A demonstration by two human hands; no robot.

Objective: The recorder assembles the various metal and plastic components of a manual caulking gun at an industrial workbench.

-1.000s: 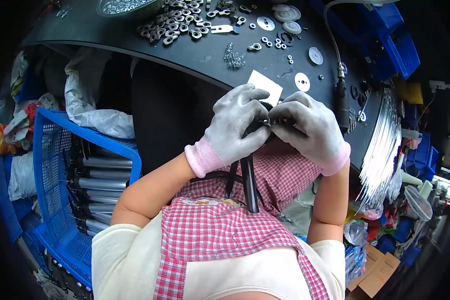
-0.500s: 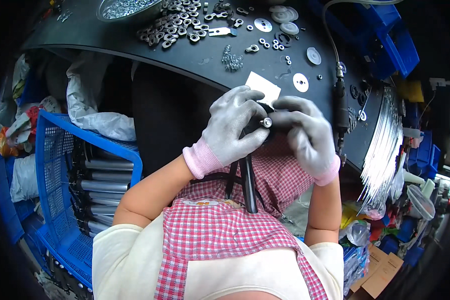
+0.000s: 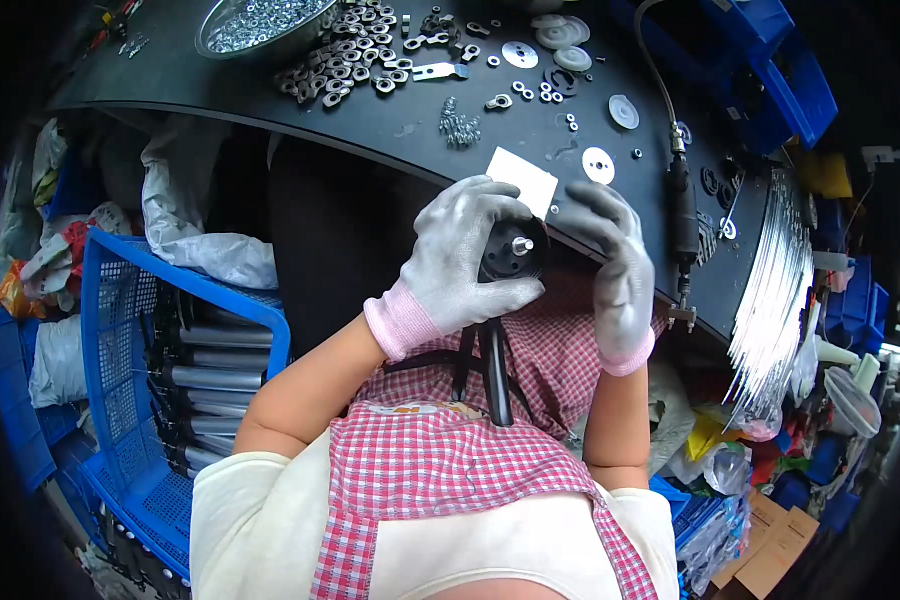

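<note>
My left hand (image 3: 455,255), in a grey-white glove with a pink cuff, is closed round a black round housing (image 3: 500,264). A short metal shaft (image 3: 522,246) sticks up from the middle of its face. Below the housing a black tube (image 3: 497,375) reaches down to the checked apron; how the two join is hidden. My right hand (image 3: 622,275), gloved alike, stands apart to the right, fingers spread and slightly blurred. By its fingertips a small bright nut-like piece (image 3: 554,210) shows at the edge of a white card (image 3: 522,182).
The dark bench (image 3: 390,125) holds metal lever parts (image 3: 355,60), a bowl of small hardware (image 3: 260,25), springs (image 3: 459,124) and a pale disc (image 3: 598,165). A hanging air tool (image 3: 682,210) and metal rods (image 3: 770,290) are at right. A blue crate (image 3: 120,370) with tubes stands left.
My right hand has come away from the housing and opened, uncovering its face and shaft. The left hand keeps its hold, nearly in place.
</note>
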